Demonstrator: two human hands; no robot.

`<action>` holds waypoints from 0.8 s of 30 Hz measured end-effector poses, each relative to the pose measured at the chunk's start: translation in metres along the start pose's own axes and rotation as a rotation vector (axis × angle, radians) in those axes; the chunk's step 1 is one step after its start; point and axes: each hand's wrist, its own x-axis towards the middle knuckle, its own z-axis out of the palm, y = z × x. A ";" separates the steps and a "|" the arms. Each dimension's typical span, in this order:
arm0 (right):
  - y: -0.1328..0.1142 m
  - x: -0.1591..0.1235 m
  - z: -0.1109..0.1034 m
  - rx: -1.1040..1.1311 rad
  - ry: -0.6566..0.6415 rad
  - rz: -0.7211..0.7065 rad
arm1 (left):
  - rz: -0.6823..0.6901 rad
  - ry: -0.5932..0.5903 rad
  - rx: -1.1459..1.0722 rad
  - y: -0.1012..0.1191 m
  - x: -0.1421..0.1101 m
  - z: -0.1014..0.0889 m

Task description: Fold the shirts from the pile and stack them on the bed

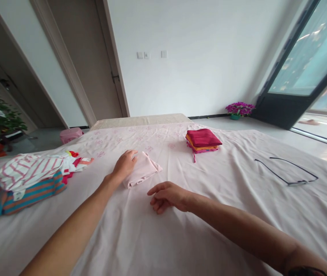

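A light pink folded garment (144, 168) lies in the middle of the sheet-covered surface. My left hand (125, 164) rests at its left edge, fingers stretched out and lying against the fabric; the thumb is not clearly visible. Just in front of the garment and to its right, my right hand (169, 195) hovers over or lies on the sheet, fingers apart and loosely bent, holding nothing. Farther back on the right sits a neat stack of folded clothes (203, 138), dark red on top with orange and patterned pink beneath.
At left lies a loose pile of striped clothes (33, 172). Black-framed glasses (295, 181) rest on the pale sheet (232, 226) at right. Behind are a pink stool (71, 135), a pot of purple flowers (239, 109), a closed door (85, 57) and a white wall.
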 end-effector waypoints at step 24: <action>-0.012 0.053 -0.050 -1.353 0.575 -0.721 | 0.119 0.102 -0.024 -0.023 -0.102 0.027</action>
